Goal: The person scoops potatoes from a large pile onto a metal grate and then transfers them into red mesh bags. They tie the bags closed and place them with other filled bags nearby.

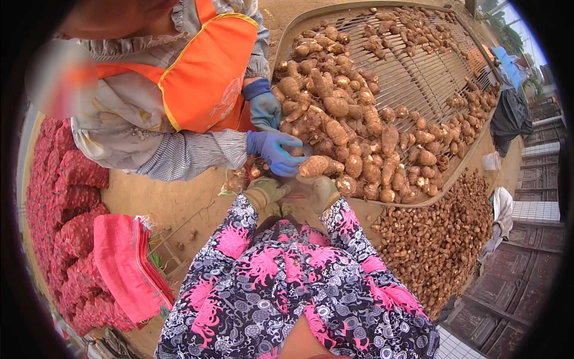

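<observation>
My left hand, in a greenish glove with a striped cuff, is low at the near left corner of a slatted sorting table. Across a narrow gap, my right hand, gloved alike, is close below a large taro corm. The fingers of both hands are blurred and partly hidden, so I cannot tell whether they grip anything. Just beyond them is a co-worker's blue-gloved hand, with that person's other gloved hand at the table's edge. Many brown taro corms are heaped on the slats.
The co-worker in an orange apron stands close at the left. Filled red mesh sacks line the far left, with folded pink sacks before them. A large pile of small corms covers the ground at right, under the table's rim.
</observation>
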`<state>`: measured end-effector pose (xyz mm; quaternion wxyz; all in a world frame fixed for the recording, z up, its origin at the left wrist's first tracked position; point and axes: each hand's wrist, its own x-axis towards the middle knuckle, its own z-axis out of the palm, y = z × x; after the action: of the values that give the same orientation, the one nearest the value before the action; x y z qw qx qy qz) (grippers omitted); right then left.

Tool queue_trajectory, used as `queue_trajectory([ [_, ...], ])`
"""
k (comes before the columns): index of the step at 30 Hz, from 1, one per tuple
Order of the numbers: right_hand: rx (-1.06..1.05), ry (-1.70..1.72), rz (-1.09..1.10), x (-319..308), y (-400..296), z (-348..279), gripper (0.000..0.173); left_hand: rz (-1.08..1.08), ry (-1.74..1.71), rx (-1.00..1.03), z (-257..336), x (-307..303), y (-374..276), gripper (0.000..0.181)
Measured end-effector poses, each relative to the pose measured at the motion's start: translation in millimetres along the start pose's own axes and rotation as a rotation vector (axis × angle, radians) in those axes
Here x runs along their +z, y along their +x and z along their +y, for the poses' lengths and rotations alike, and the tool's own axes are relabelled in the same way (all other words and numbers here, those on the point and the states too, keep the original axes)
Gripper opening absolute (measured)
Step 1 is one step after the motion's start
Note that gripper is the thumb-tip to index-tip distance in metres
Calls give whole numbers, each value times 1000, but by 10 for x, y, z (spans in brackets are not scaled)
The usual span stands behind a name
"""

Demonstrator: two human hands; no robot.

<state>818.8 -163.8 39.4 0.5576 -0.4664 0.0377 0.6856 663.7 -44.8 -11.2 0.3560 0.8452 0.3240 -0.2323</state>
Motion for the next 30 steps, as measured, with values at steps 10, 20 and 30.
queue_trajectory([
  [10,27,374,164,-543,-143,-834,108,97,16,-10,162,228,-68,76],
  [20,-549,177,452,-1238,-196,-1671,93,49,37,-55,356,94,-207,73],
  [30,-937,-2288,-243,-66,-121,-499,52,155,4,-98,-44,306,-512,66],
])
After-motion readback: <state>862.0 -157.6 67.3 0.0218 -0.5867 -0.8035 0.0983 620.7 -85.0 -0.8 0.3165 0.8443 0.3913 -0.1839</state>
